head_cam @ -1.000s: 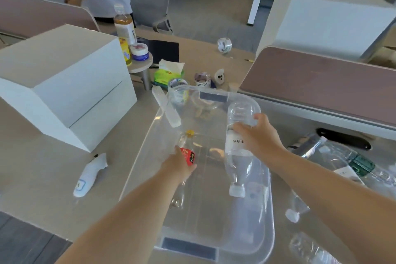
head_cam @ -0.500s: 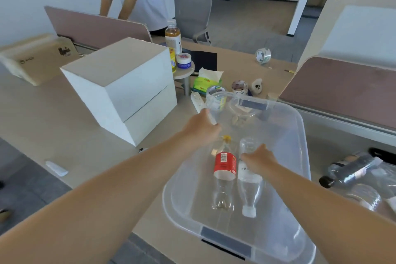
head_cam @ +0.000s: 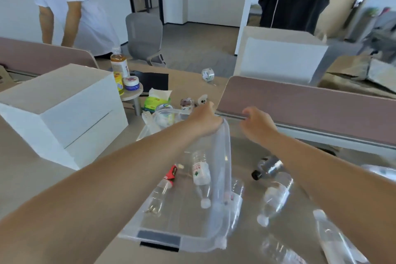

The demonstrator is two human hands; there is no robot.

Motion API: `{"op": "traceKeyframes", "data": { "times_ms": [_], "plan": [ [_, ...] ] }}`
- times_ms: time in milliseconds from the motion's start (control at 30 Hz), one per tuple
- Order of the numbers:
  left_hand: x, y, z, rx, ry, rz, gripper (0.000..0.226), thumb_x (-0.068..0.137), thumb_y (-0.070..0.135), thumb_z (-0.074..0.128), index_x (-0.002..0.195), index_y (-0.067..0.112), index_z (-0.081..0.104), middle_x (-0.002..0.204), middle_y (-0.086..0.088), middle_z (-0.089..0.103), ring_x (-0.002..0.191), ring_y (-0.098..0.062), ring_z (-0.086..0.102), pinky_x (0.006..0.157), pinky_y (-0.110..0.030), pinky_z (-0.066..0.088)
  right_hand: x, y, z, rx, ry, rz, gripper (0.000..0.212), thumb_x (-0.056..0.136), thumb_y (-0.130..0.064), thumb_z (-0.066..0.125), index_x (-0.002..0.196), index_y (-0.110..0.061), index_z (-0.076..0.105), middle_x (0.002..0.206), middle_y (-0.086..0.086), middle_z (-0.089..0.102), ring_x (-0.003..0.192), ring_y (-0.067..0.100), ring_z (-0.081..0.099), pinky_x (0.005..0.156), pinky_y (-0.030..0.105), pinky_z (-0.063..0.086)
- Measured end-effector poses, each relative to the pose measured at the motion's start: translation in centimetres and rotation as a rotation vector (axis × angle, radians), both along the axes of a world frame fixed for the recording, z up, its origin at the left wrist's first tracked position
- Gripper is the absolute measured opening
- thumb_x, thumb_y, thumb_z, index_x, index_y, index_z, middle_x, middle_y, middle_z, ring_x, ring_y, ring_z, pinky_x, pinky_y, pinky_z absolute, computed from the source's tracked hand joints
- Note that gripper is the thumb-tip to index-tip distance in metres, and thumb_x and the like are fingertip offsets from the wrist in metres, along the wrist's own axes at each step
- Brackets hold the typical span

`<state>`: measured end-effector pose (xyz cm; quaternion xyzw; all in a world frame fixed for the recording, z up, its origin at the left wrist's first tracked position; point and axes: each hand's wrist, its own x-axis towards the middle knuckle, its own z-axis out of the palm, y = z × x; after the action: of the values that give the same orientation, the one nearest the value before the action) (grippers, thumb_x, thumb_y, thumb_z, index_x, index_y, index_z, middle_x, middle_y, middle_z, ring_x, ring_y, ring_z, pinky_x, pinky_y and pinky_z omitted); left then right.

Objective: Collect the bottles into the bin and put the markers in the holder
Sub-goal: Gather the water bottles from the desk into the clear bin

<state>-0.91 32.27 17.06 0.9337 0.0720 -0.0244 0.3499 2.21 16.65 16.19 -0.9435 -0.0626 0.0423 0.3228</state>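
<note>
A clear plastic bin (head_cam: 171, 240) lies on the desk in front of me. Inside it are a red-labelled bottle (head_cam: 164, 187) and a white-labelled bottle (head_cam: 200, 176), both empty and on their sides. My left hand (head_cam: 204, 121) grips the bin's far rim near its right corner. My right hand (head_cam: 256, 124) hovers just right of the bin with loosely curled fingers and holds nothing. To the right of the bin lie a black-capped bottle (head_cam: 267, 167), a clear bottle (head_cam: 275, 199) and another clear bottle (head_cam: 334, 240). No markers or holder can be made out.
A large white box (head_cam: 64, 113) stands left of the bin. Behind the bin are a tissue pack (head_cam: 156, 100), tape rolls (head_cam: 186, 103), a tea bottle (head_cam: 119, 64) and a mauve desk divider (head_cam: 300, 109). Two people stand beyond the desk.
Both hands have let go of the two bottles, which now lie in the bin. My left hand has gone to the bin's far rim and gripped it; my right hand has risen beside it.
</note>
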Motion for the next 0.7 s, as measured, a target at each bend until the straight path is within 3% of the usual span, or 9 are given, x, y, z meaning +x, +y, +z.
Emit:
{"op": "traceKeyframes", "data": {
  "times_ms": [67, 133, 200, 300, 400, 500, 600, 700],
  "plan": [
    [1.0, -3.6, 0.9, -0.015, -0.014, -0.034, 0.054, 0.092, 0.030, 0.052, 0.141, 0.010, 0.040, 0.135, -0.010, 0.051, 0.111, -0.029, 0.054, 0.078, -0.027, 0.039, 0.4, -4.5, 1.3, -0.018, -0.044, -0.072, 0.045, 0.092, -0.020, 0.050, 0.136, -0.010, 0.048, 0.129, 0.010, 0.056, 0.100, 0.025, 0.055, 0.079, 0.027, 0.040],
    [1.9, -7.1, 0.9, -0.044, 0.005, -0.047, 0.058, 0.093, 0.029, 0.050, 0.146, 0.012, 0.034, 0.140, -0.011, 0.048, 0.118, -0.029, 0.053, 0.083, -0.028, 0.041, 0.7, -9.0, 1.7, -0.046, -0.036, -0.142, 0.041, 0.092, -0.020, 0.049, 0.132, -0.009, 0.050, 0.122, 0.010, 0.057, 0.095, 0.023, 0.053, 0.078, 0.028, 0.041],
    [2.5, -10.7, -0.4, -0.077, 0.060, -0.073, 0.059, 0.092, 0.025, 0.049, 0.147, 0.014, 0.032, 0.141, -0.012, 0.047, 0.120, -0.030, 0.053, 0.087, -0.030, 0.043, 0.6, -13.4, 0.8, -0.082, 0.006, -0.184, 0.029, 0.092, -0.019, 0.049, 0.120, -0.014, 0.052, 0.107, 0.008, 0.055, 0.078, 0.020, 0.053, 0.066, 0.027, 0.042],
    [2.4, -15.8, -4.1, -0.070, 0.157, -0.115, 0.061, 0.092, 0.031, 0.052, 0.146, 0.012, 0.033, 0.142, -0.011, 0.047, 0.122, -0.031, 0.052, 0.091, -0.032, 0.043, 0.1, -19.1, -2.1, -0.137, 0.106, -0.257, 0.005, 0.088, -0.015, 0.047, 0.085, -0.018, 0.047, 0.073, 0.003, 0.050, 0.050, 0.016, 0.041, 0.045, 0.024, 0.030],
    [2.0, -19.6, -8.6, -0.057, 0.247, -0.125, 0.064, 0.084, 0.044, 0.058, 0.136, 0.010, 0.044, 0.130, -0.010, 0.056, 0.113, -0.030, 0.057, 0.093, -0.034, 0.048, -1.1, -24.0, -6.4, -0.195, 0.201, -0.307, 0.021, 0.087, -0.013, 0.046, 0.067, -0.014, 0.042, 0.061, 0.003, 0.044, 0.050, 0.018, 0.039, 0.045, 0.026, 0.029],
    [1.6, -22.2, -13.8, -0.077, 0.361, -0.080, 0.070, 0.073, 0.051, 0.063, 0.126, 0.008, 0.050, 0.121, -0.011, 0.063, 0.103, -0.029, 0.063, 0.083, -0.033, 0.053, -3.1, -27.4, -10.5, -0.204, 0.276, -0.284, 0.013, 0.091, -0.025, 0.051, 0.087, -0.014, 0.056, 0.077, 0.005, 0.058, 0.066, 0.021, 0.055, 0.053, 0.028, 0.039],
    [0.2, -23.7, -18.6, -0.067, 0.455, 0.015, 0.066, 0.081, 0.043, 0.070, 0.129, 0.006, 0.043, 0.122, -0.005, 0.058, 0.096, -0.021, 0.058, 0.076, -0.026, 0.043, -5.2, -29.9, -13.0, -0.159, 0.328, -0.307, 0.027, 0.093, -0.033, 0.053, 0.113, -0.015, 0.059, 0.088, 0.001, 0.058, 0.067, 0.014, 0.055, 0.055, 0.025, 0.041],
    [-1.1, -24.4, -22.6, 0.030, 0.434, 0.054, 0.078, 0.078, 0.040, 0.074, 0.139, 0.009, 0.036, 0.133, -0.012, 0.053, 0.110, -0.028, 0.058, 0.084, -0.028, 0.044, -7.0, -31.5, -14.7, -0.099, 0.362, -0.361, 0.035, 0.089, -0.038, 0.055, 0.117, -0.016, 0.061, 0.091, 0.003, 0.064, 0.065, 0.012, 0.057, 0.055, 0.025, 0.046]
  ]
}}
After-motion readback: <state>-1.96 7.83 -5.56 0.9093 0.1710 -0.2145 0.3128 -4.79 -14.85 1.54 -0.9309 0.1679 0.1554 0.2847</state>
